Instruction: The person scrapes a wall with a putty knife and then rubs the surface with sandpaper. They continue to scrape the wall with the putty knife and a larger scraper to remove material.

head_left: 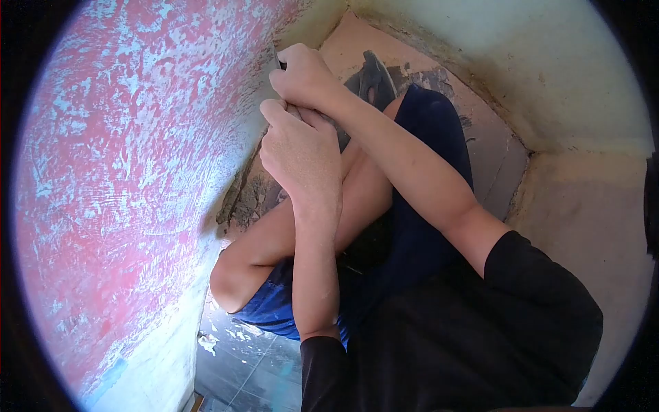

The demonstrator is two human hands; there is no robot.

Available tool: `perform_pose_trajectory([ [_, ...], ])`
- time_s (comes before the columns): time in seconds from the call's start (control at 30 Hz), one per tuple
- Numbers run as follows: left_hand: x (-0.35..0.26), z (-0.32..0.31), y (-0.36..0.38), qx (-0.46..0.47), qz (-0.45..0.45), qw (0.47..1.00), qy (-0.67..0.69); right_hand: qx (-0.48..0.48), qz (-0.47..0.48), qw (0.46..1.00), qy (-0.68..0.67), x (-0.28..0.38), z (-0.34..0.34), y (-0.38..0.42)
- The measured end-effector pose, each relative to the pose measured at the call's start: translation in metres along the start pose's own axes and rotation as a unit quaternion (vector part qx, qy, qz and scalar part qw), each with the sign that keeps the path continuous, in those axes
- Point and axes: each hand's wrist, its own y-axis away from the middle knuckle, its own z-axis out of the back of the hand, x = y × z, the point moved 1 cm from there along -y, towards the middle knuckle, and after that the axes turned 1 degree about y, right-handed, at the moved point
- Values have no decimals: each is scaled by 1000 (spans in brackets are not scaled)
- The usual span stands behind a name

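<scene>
A thin dark tool [277,59] shows only as a narrow edge at the fingers of my right hand [307,77], which is closed around it close to the wall. Just below, my left hand [301,147] is curled into a fist, its thumb side nearly touching my right hand. Whatever it grips is mostly hidden; a small greyish piece shows between the two hands. Beside both hands rises the pink wall [123,158], mottled with pale blue and white patches.
My crossed bare legs [367,196] and dark blue shorts [436,130] lie below my arms. A dark sandal [376,81] is near the corner. Crumbled debris [250,199] lies along the wall's base. A pale wall [549,69] stands at right; grey tiles [240,360] show at lower left.
</scene>
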Motion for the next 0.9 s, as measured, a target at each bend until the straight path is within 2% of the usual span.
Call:
perform_pose_trajectory([
  [0.1,1,-2,-4,-5,-12,1000,10,-47,11,999,10,0,-1,-1],
  [0.5,0,-8,-7,0,-12,1000,21,-40,-5,999,36,-2,4,-8],
  [0.57,-4,-8,-7,0,-11,1000,14,-26,21,999,16,-2,4,-5],
  [0.67,-3,-7,-7,-8,-11,1000,5,-13,-3,1000,26,1,5,-7],
  [0.8,-3,-4,-7,1,3,1000,16,-41,16,999,28,-2,0,-6],
  [0.9,1,-8,-11,7,-1,1000,14,-16,-14,999,29,-4,1,-8],
])
